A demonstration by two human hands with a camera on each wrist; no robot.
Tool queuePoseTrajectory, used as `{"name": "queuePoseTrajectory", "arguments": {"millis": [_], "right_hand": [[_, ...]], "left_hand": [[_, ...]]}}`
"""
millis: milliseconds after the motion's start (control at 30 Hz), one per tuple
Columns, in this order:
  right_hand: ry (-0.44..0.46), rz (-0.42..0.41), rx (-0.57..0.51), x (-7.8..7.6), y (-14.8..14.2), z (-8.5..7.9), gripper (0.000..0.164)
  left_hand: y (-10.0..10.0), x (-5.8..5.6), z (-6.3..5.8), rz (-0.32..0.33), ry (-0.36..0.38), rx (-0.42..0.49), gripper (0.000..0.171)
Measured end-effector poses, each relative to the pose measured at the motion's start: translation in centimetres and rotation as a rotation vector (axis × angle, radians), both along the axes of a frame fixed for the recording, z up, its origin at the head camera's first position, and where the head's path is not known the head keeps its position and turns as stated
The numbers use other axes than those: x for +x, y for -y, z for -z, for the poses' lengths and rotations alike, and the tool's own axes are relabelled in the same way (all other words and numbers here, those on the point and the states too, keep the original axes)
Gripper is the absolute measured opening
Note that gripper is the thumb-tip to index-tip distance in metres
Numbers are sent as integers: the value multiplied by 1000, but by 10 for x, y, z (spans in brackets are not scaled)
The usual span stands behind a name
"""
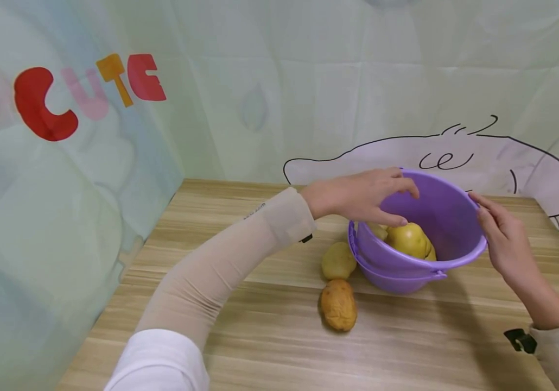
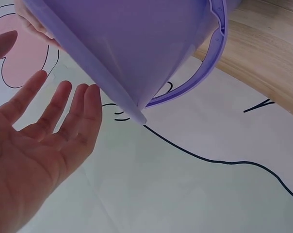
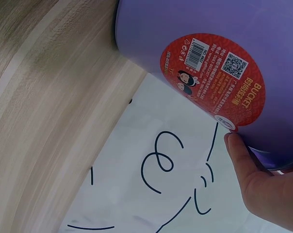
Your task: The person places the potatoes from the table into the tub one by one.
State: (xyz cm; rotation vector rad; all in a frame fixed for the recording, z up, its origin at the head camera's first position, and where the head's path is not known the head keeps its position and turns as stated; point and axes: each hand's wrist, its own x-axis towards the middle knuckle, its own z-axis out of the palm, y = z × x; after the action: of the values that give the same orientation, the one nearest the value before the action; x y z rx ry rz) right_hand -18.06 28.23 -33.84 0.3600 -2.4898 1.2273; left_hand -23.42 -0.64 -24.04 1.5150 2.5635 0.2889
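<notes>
A purple plastic bucket [image 1: 406, 271] stands on the wooden table, its mouth leaning towards me. Inside lie a shiny yellow round fruit or vegetable [image 1: 408, 240] and other yellowish pieces, partly hidden by the wall. My right hand [image 1: 509, 239] grips the rim on the right, with a finger against the outside below it in the right wrist view. Over the left part of the mouth hovers my left hand [image 1: 369, 193], fingers spread and holding nothing; the left wrist view shows its palm [image 2: 35, 155] beside the rim. A pale yellow potato [image 1: 338, 261] and a browner, wrinkled potato [image 1: 339, 305] lie left of the bucket.
The bucket's purple handle [image 1: 353, 244] hangs down on its left side. A red oval label [image 3: 214, 80] is stuck on the outer wall. Behind the table hangs a printed cloth [image 1: 270, 98] with a line drawing, and another side of it carries coloured letters.
</notes>
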Motion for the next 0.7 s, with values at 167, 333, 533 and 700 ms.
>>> {"name": "queuePoseTrajectory", "arguments": {"millis": [167,333,533,700], "right_hand": [[5,1,0,0,0,-1,44],[6,-5,-5,0,0,-1,43],[9,-3,3,0,0,-1,44],[1,-4,-2,0,-1,0,43]], "left_hand": [[4,0,0,-6,9,6,50],[8,-1,0,-21,23,17,50],[13,-2,0,-35,24,28,50],[19,-3,0,-44,27,38,49]]}}
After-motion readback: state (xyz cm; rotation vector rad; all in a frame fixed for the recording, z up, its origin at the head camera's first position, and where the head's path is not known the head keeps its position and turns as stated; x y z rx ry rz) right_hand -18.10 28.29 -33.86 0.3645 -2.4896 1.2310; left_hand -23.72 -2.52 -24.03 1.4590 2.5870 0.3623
